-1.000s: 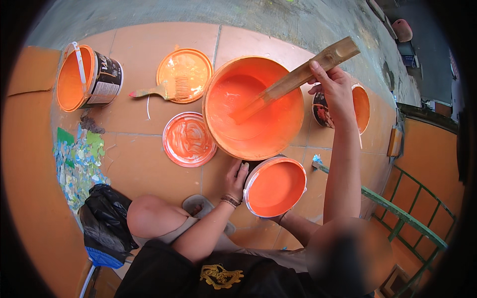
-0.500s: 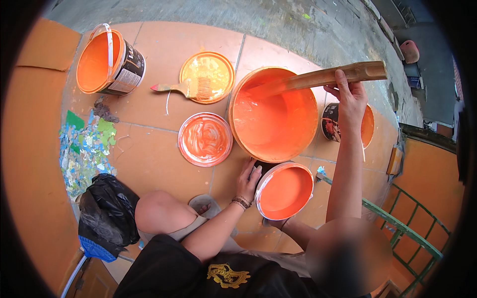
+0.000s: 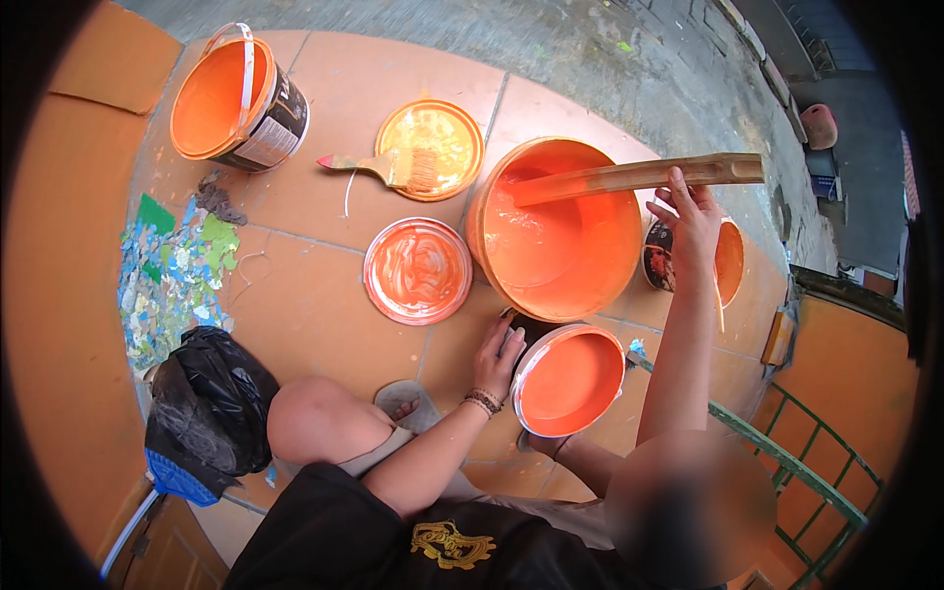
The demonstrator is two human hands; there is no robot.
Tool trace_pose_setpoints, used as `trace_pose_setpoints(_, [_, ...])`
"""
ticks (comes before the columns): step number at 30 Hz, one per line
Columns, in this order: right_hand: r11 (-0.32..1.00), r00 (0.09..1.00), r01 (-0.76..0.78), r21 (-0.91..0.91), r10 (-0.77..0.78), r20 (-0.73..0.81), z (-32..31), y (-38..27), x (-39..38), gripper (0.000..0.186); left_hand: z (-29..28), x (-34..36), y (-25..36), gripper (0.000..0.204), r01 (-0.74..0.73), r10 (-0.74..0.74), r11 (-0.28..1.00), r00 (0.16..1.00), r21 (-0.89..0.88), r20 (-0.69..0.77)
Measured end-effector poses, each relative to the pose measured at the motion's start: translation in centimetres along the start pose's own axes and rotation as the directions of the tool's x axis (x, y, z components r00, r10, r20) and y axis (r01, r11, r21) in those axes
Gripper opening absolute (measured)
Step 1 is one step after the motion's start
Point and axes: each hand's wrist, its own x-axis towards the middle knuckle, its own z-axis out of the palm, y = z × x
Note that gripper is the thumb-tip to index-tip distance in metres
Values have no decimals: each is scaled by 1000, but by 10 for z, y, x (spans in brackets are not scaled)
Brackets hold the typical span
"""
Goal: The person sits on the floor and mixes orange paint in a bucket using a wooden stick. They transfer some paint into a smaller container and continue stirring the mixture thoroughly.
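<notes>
My right hand [image 3: 691, 224] pinches the upper part of a flat bamboo stick [image 3: 659, 174], its thumb and fingertips on the lower edge. The stick's orange-coated end slants into the large bucket [image 3: 629, 221] of orange paint, where it meets the paint on the left side. Against the dark side of a smaller paint bucket [image 3: 515, 398] lies my left hand [image 3: 500, 359], its fingers curled along the wall and partly hidden. This smaller bucket also holds orange paint and tilts toward me, touching or nearly touching the large bucket's near rim.
Left of the large bucket lie two paint-smeared lids, one orange [image 3: 418, 270] and one yellow [image 3: 464, 123] with a paintbrush [image 3: 393, 169] across it. Other paint buckets stand far left [image 3: 280, 123] and right [image 3: 729, 261]. Paint flakes [image 3: 177, 280], a black bag [image 3: 211, 403] and a green metal frame [image 3: 787, 462] surround me.
The bamboo stick's outer end has come down toward me with my right hand, and its painted end sits further left in the large bucket. My left hand stays on the smaller bucket.
</notes>
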Motion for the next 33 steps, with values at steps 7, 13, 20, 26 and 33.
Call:
trace_pose_setpoints(7, [995, 991, 97, 19, -99, 89, -3, 3, -6, 32, 4, 0, 2, 51, 55, -58, 991, 998, -124, -27])
trace_pose_setpoints(13, [822, 822, 562, -86, -544, 170, 4, -46, -55, 21, 2, -1, -2, 52, -12, 10, 999, 997, -30, -73])
trace_pose_setpoints(20, [711, 726, 685, -161, -685, 65, -17, -97, -91, 23, 6, -2, -4, 51, 23, -36, 990, 995, -136, -94])
trace_pose_setpoints(26, [662, 681, 720, -211, -731, 30, -24, -125, -110, 24, 9, -6, -14, 55, 41, -48, 998, 983, -45, -174])
trace_pose_setpoints(33, [789, 786, 609, -77, -587, 196, 12, -106, -151, 22, 10, -20, -17, 58, 101, -98, 995, 967, -1, -237])
